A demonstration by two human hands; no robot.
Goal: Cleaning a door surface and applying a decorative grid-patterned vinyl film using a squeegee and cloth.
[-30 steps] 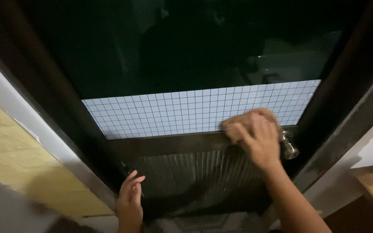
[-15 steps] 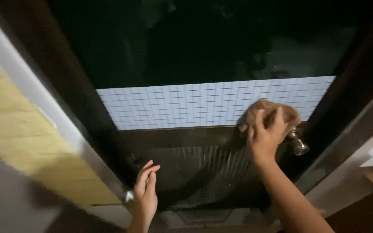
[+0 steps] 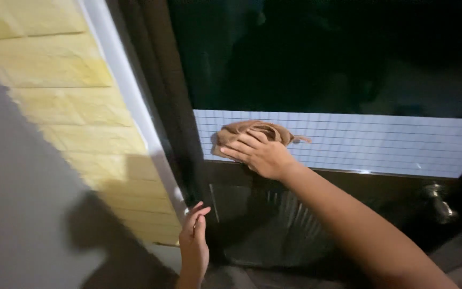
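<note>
The right hand (image 3: 260,155) now presses the brown cloth (image 3: 249,132) flat, fingers spread over it, against the left end of the gridded white strip (image 3: 380,142) on the door's glass — a second ago it worked at the right end, near the knob (image 3: 440,202). So the wipe has swept the strip's whole width. The left hand (image 3: 193,243) — open, holding nothing — rests on the door frame (image 3: 159,107) low down, beside the yellow wall (image 3: 54,96).

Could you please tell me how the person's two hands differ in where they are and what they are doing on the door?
The right hand presses a brown cloth flat against the gridded pane, while the left hand holds nothing. The right hand lies higher, palm on the cloth with fingers spread; the left hand sits lower, fingers together and pointing up along the white frame at the door's edge. Both are bare and rest against the door.
</note>
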